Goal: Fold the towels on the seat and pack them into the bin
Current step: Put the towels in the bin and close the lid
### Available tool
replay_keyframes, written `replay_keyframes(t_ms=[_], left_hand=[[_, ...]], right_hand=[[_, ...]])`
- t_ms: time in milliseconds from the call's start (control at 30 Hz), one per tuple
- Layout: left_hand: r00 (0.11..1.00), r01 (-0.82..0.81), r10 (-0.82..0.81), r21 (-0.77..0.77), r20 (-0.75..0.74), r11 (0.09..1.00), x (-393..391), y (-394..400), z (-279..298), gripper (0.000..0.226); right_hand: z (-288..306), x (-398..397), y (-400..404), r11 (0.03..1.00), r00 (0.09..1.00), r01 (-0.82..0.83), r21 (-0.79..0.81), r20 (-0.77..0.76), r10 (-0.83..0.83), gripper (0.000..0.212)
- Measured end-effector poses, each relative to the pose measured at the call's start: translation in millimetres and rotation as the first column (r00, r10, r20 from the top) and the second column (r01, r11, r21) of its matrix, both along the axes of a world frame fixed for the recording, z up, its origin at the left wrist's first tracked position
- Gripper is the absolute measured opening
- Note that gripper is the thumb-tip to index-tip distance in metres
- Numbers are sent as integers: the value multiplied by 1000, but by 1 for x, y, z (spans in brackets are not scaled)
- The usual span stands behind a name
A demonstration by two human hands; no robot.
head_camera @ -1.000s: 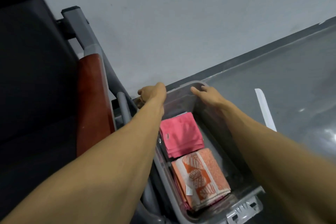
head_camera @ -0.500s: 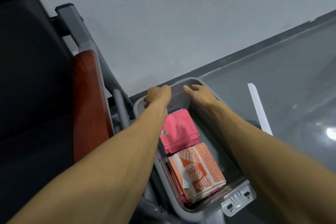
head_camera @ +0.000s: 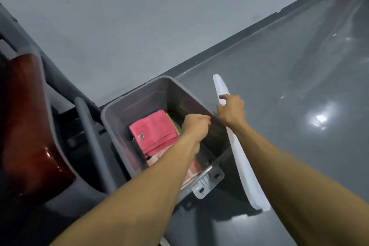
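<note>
A grey plastic bin (head_camera: 137,102) stands on the floor beside the seat. Inside it lies a folded pink towel (head_camera: 155,132), with a folded orange patterned towel (head_camera: 191,172) nearer to me, mostly hidden under my left forearm. My left hand (head_camera: 196,126) hovers inside the bin near its right wall, fingers curled into a fist with nothing visible in it. My right hand (head_camera: 231,111) is just outside the right rim, fingers loosely bent, over a long white strip (head_camera: 243,166) that runs along that side of the bin.
The seat's glossy red-brown armrest (head_camera: 30,126) and grey frame tube (head_camera: 89,136) stand left of the bin. A grey latch (head_camera: 207,182) sticks out at the bin's near end. Grey wall behind, shiny grey floor (head_camera: 289,96) to the right.
Both hands have left the bin's far rim and moved right. My left hand is now inside the bin by the right wall, and my right hand is outside it at the white strip.
</note>
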State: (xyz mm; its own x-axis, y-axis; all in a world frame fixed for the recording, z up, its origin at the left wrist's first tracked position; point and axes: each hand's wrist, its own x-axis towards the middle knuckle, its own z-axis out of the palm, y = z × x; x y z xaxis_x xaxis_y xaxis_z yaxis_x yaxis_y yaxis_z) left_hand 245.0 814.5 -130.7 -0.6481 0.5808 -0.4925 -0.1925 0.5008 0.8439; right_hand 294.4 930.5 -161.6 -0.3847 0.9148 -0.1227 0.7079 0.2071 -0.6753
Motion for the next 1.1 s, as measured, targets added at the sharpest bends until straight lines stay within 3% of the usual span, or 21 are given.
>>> replay_keyframes(t_ms=[100, 233, 500, 733, 833, 967, 1100], left_hand=[[990, 139, -138, -50, 27, 989, 28, 9, -16, 21], [960, 268, -258, -79, 112, 960, 55, 16, -34, 17], [965, 173, -156, -62, 213, 983, 66, 21, -45, 22], [989, 105, -98, -63, 113, 992, 66, 27, -43, 33], [992, 16, -17, 5, 127, 1000, 55, 18, -36, 33], [965, -224, 204, 113, 164, 968, 24, -2, -31, 29], [920, -381, 363, 132, 147, 915, -9, -33, -26, 29]], right_hand=[[-10, 30, 6, 994, 999, 25, -103, -27, -28, 46], [-22, 54, 7, 968, 991, 47, -245, -110, -76, 34], [-26, 49, 7, 944, 969, 82, -320, -196, -151, 35], [-28, 53, 9, 921, 975, 74, -383, -167, -148, 32], [-20, 45, 1, 920, 968, 1, -393, -231, -100, 36], [-7, 21, -17, 942, 952, -179, -285, -293, 92, 40], [-10, -10, -45, 933, 925, -340, -118, -223, 309, 57]])
